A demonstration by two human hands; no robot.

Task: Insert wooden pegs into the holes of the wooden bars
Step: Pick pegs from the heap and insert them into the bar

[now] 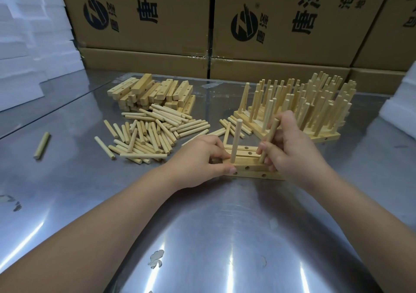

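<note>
"唐泽" on cardboard boxes (157, 44)

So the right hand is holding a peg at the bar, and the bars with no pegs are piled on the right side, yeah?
Not quite. The right hand does grip a peg at the bar, but the empty bars are piled at the back left. The right side holds bars already filled with pegs. The head view shows it.
</note>
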